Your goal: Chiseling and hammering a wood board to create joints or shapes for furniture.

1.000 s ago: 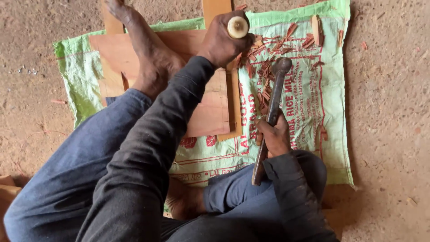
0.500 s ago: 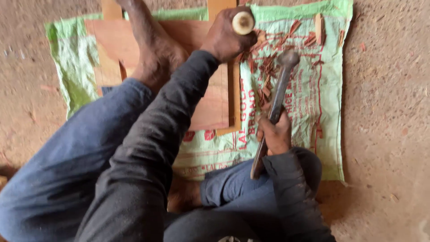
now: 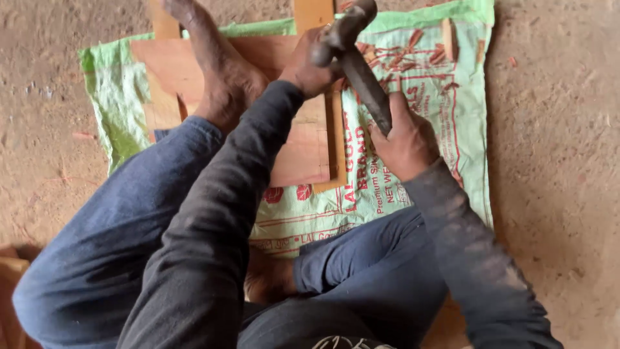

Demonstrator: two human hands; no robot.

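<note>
My left hand (image 3: 309,66) is closed around an upright chisel handle on a reddish wooden board (image 3: 298,152). The handle's top is hidden under the hammer's head. My right hand (image 3: 403,139) grips the dark hammer (image 3: 363,81) by its shaft, and the head sits right over my left fist. A narrow wooden strip (image 3: 336,139) runs along the board's right edge. My bare left foot (image 3: 223,74) presses down on the board to the left of the hand.
The board lies on a green and white printed sack (image 3: 426,181) spread over a dirt floor (image 3: 555,161). Several red wood chips (image 3: 420,42) are scattered on the sack at upper right. My legs in blue trousers fill the lower frame.
My right hand has swung the hammer up and left, from beside the board onto the top of the handle in my left hand. The pale handle end is now covered.
</note>
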